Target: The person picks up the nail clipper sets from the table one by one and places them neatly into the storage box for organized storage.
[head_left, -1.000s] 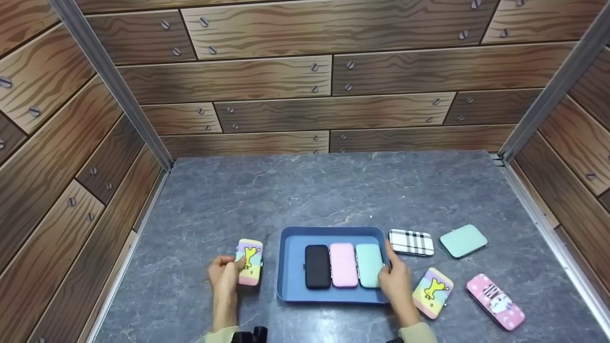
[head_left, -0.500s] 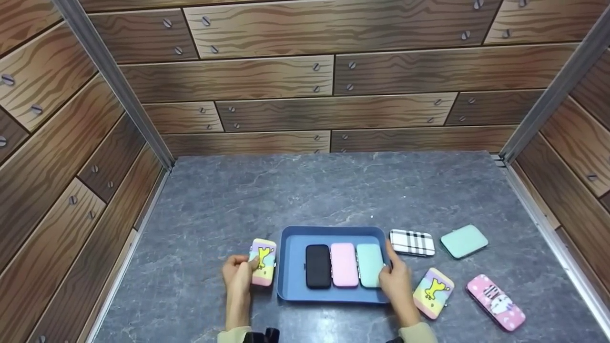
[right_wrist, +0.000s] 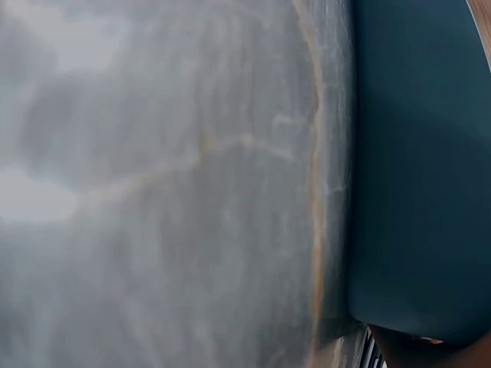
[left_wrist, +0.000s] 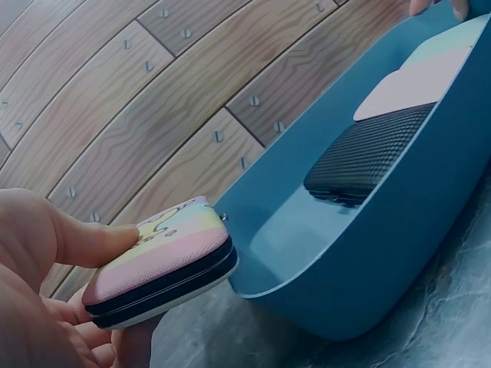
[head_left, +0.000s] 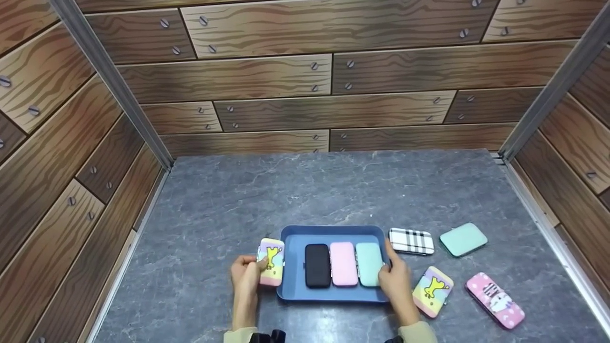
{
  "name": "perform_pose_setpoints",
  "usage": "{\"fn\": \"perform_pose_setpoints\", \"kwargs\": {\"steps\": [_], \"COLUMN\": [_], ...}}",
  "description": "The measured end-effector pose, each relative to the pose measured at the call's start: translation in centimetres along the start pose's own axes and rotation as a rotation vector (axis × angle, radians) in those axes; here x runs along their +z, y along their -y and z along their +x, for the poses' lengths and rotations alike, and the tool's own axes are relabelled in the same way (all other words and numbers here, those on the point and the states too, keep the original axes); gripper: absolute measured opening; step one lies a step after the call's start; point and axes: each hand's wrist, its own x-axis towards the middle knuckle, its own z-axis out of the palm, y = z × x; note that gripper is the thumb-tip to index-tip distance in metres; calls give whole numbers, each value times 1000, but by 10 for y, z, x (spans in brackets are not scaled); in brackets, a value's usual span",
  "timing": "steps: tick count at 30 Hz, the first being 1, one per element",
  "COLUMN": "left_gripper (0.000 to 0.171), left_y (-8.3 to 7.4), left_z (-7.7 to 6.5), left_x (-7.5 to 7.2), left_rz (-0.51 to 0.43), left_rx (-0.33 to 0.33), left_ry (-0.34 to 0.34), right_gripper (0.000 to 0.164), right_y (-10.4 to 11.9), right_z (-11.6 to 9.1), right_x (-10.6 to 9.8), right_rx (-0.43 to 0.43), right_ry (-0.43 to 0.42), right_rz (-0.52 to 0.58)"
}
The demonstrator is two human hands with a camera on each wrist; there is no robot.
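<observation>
My left hand [head_left: 245, 275] pinches a small pastel-striped case with a yellow giraffe print [head_left: 273, 275], thumb on top and fingers beneath. In the left wrist view this case [left_wrist: 173, 261] is tilted, its clasp side right at the end wall of the blue tray [left_wrist: 299, 307]. My right hand [head_left: 398, 283] grips the tray's right wall; fingertips [left_wrist: 459, 6] show over the rim in the left wrist view. Inside the tray [head_left: 292, 271], a black case [head_left: 317, 266], a pink case [head_left: 343, 264] and a mint case [head_left: 369, 263] lie side by side, right of a bare strip.
Right of the tray lie a plaid case [head_left: 411, 241], another mint case [head_left: 463, 239], a second giraffe case [head_left: 432, 291] and a pink rabbit-print case [head_left: 494, 300]. Wood-patterned walls [head_left: 286, 76] enclose the grey marbled tabletop [head_left: 286, 190] at the back and both sides.
My left hand has moved right with the giraffe case, from away from the tray to its left rim. The right hand and the tray have stayed in place.
</observation>
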Motion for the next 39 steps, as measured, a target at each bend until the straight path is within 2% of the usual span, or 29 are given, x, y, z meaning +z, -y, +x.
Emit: {"fn": "perform_pose_setpoints", "kwargs": {"steps": [10, 15, 21, 28, 33, 37, 39], "left_gripper": [25, 26, 27, 25, 24, 25, 25], "left_y": [3, 5, 5, 3, -1, -2, -1], "left_z": [-5, -6, -8, -9, -12, -15, -16], "left_x": [9, 15, 19, 23, 27, 32, 34], "left_rz": [4, 40, 122, 270, 292, 287, 315], "left_rx": [30, 54, 80, 127, 164, 167, 170], "left_ry": [71, 80, 54, -4, -32, -18, -17], "right_gripper": [65, 65, 64, 64, 63, 64, 64], "right_y": [-1, 0, 2, 1, 0, -1, -1], "right_z": [1, 1, 0, 1, 2, 1, 0], "right_x": [0, 1, 0, 1, 2, 2, 1], "right_rx": [-21, -32, -33, -37, -48, -39, -36], "right_ry": [-16, -30, -27, -38, -56, -47, -40], "right_rz": [-13, -10, 7, -9, -22, -25, -22]}}
